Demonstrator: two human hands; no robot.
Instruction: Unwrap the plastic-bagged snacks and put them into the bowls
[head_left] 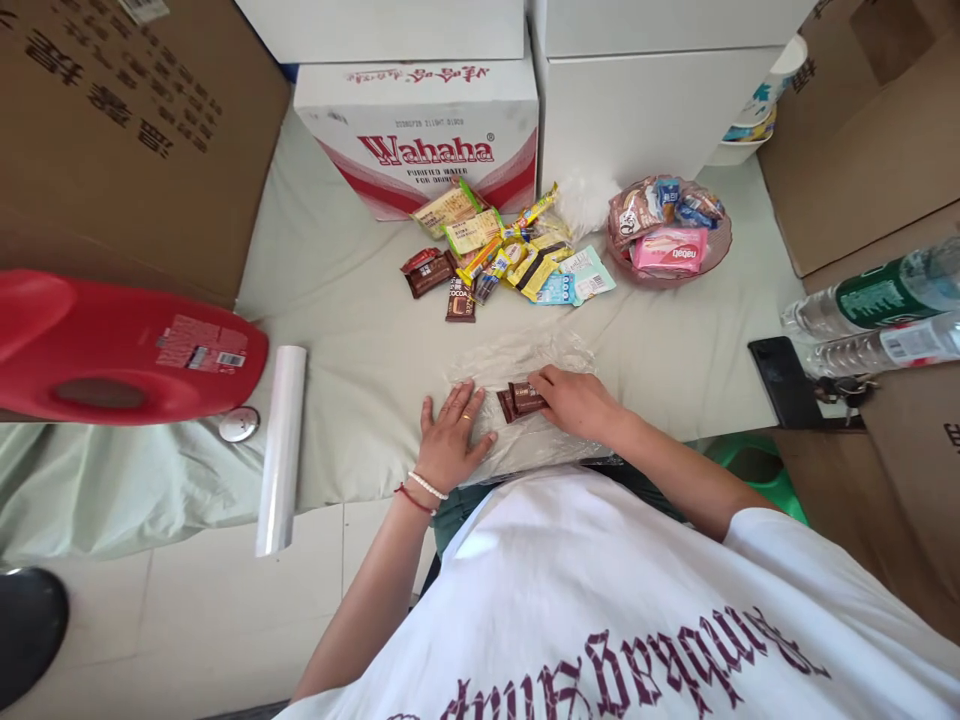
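Note:
Clear plastic film (555, 350) lies crumpled on the cloth-covered table in front of me. Two small brown-wrapped snack bars (528, 398) rest on the film, one partly over the other. My right hand (577, 402) pinches the right end of the upper bar. To the left, my left hand (451, 438) lies flat with fingers spread on the film's left edge, holding nothing. Beyond the film is a pile of wrapped snacks: brown packets (429, 274), a cocoa packet (460, 301), pale yellow packets (474, 232) and a light blue packet (585, 276).
A pink glass bowl (724, 240) of packets stands back right, near a Wahaha carton (420, 130). At left are a red jug (135, 345) and a white film roll (282, 450) overhanging the edge. A phone (784, 380), keys (847, 392) and plastic bottles (877, 300) lie right.

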